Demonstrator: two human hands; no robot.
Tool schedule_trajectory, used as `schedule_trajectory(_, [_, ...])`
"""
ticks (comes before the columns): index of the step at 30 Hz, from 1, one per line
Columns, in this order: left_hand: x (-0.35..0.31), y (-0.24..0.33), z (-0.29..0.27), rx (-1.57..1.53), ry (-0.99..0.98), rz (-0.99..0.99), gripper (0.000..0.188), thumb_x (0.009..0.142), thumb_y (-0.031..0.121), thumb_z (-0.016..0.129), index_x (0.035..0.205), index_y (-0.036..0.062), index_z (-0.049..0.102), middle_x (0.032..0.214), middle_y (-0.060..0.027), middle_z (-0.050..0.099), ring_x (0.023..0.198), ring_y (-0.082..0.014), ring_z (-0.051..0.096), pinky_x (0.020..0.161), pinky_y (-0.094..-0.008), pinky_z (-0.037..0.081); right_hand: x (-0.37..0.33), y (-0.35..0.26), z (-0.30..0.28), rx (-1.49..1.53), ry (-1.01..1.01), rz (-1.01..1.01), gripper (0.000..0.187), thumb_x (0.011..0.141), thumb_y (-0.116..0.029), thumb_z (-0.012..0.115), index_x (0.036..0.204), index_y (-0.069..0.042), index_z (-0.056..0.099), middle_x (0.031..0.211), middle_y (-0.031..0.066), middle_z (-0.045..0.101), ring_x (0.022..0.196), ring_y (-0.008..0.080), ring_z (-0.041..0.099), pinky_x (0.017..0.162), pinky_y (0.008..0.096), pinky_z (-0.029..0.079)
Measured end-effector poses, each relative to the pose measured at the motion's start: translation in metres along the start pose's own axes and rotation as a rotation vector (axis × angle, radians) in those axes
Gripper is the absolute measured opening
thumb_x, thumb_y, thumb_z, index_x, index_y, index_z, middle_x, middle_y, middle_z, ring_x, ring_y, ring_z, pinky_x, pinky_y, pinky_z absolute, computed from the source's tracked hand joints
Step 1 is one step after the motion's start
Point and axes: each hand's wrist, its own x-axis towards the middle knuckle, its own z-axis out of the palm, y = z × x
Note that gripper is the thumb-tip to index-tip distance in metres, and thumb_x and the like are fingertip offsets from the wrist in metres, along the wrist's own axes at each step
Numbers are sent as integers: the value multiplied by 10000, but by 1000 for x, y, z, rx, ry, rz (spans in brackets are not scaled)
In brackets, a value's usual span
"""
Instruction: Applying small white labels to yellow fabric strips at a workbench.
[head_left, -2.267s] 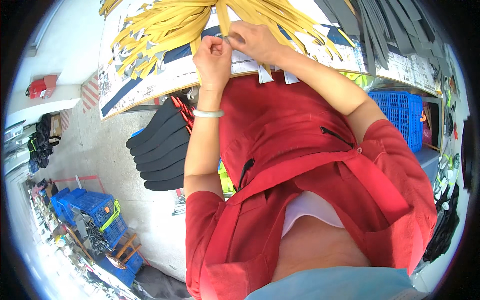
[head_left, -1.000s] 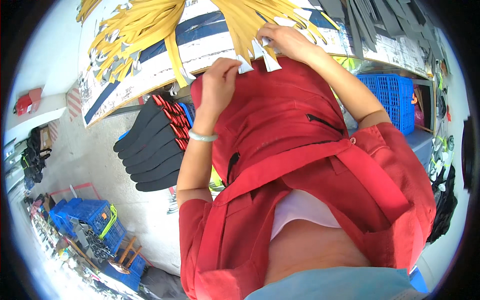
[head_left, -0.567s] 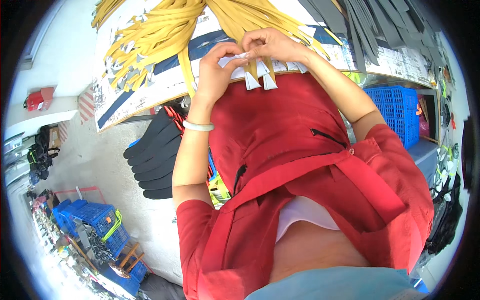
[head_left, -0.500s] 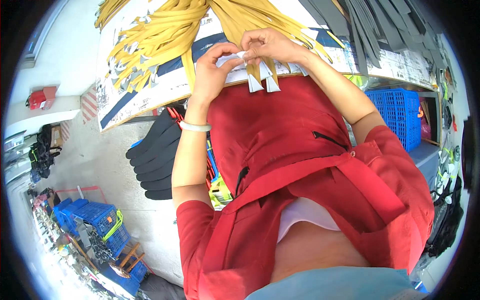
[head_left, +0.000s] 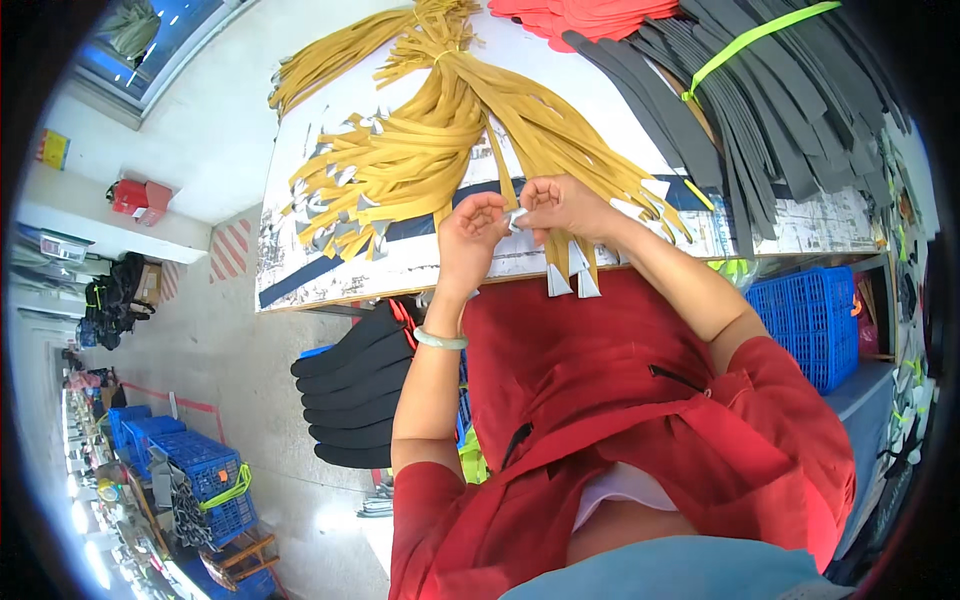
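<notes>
Head view: your right fingers (head_left: 531,207) pinch pale tip (head_left: 516,218) over table (head_left: 815,222); left hand (head_left: 473,240) curled beside it, grip too small to tell. Loose pinch could drop tip; dangling ends (head_left: 560,282) could snag on clothing (head_left: 570,350). Versus half-second ago: view tipped up, coral pile (head_left: 590,14) now showing, ends still overhanging.

Bright, mostly even light washes the scuffed, flat white tabletop (head_left: 520,50). Below and left of it, white glare patches the smooth grey floor (head_left: 250,380). Fisheye distortion bows the tabletop's near edge; far left of it, detail blurs toward black vignetting.
</notes>
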Motion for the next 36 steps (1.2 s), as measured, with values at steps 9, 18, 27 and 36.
schedule_trajectory(9, [-10,-23,8,409,167,382,259,837,-92,586,1088,-29,593,958,-47,567,795,-124,593,685,-228,535,10,26,32,-706,552,-343,124,776,-61,646,868,-24,571,696,82,581,634,141,566,595,276,457])
schedule_trajectory(18, [-15,2,-26,295,51,197,93,850,-54,606,927,-43,656,858,-54,619,697,-108,610,628,-230,511,5,20,29,-51,322,-305,145,925,-159,591,944,-21,630,799,10,603,703,77,584,648,223,482])
schedule_trajectory(27, [-31,-24,-21,470,163,285,55,868,-40,573,919,-31,593,752,-55,593,601,-104,579,602,-238,485,-11,38,36,-75,311,-164,190,917,-233,630,812,-77,599,638,-37,535,589,40,493,559,193,402])
schedule_trajectory(36, [-74,-22,-56,858,308,251,149,879,63,627,1025,48,644,949,-99,665,863,-187,645,772,-307,508,-78,75,-14,-1068,277,-347,164,859,-120,625,1014,-76,593,1004,58,580,899,254,604,763,364,479])
